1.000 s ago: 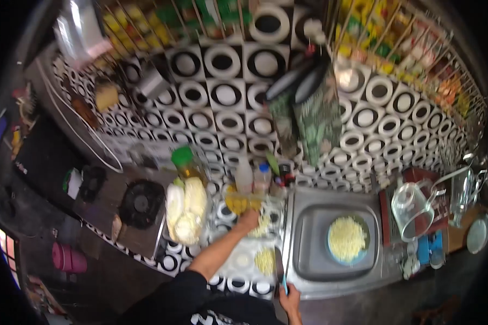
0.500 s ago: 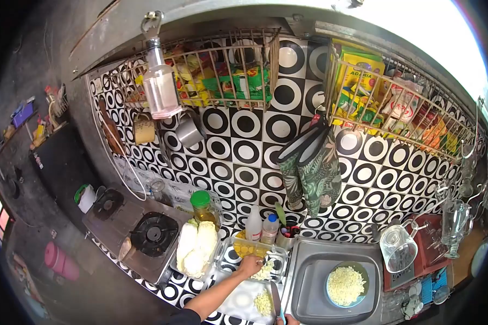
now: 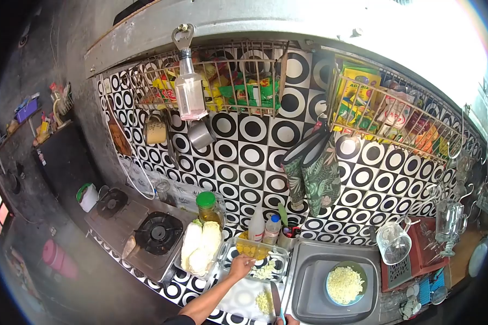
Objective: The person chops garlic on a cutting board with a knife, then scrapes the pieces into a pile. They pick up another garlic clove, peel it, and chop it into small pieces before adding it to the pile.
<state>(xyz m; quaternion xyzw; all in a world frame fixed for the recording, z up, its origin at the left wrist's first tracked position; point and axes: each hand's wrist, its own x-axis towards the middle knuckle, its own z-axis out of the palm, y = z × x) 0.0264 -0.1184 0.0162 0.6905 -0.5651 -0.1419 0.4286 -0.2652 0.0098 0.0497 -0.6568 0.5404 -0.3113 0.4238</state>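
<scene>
My left hand [image 3: 241, 266] is over the clear tray [image 3: 283, 262], its fingers pressed together beside chopped white pieces [image 3: 264, 270] and yellow pieces [image 3: 251, 249]; whatever is between the fingertips is too small to name. At the bottom edge, my right hand [image 3: 287, 320] is partly cut off and holds the light blue handle of a knife [image 3: 277, 302]. The blade lies over a white cutting board [image 3: 236, 297], next to a small heap of chopped white pieces [image 3: 265, 302].
Right of the board is a grey sink [image 3: 310, 293] holding a bowl of chopped pieces [image 3: 345, 285]. Whole cabbages [image 3: 200, 246] stand left of the tray, near a stove [image 3: 158, 233]. Bottles [image 3: 256, 226] are behind the tray. A glass bottle [image 3: 190, 89] hangs above.
My left hand has moved slightly left, away from the white pieces in the tray. The camera view has shifted a little. My right hand still holds the knife.
</scene>
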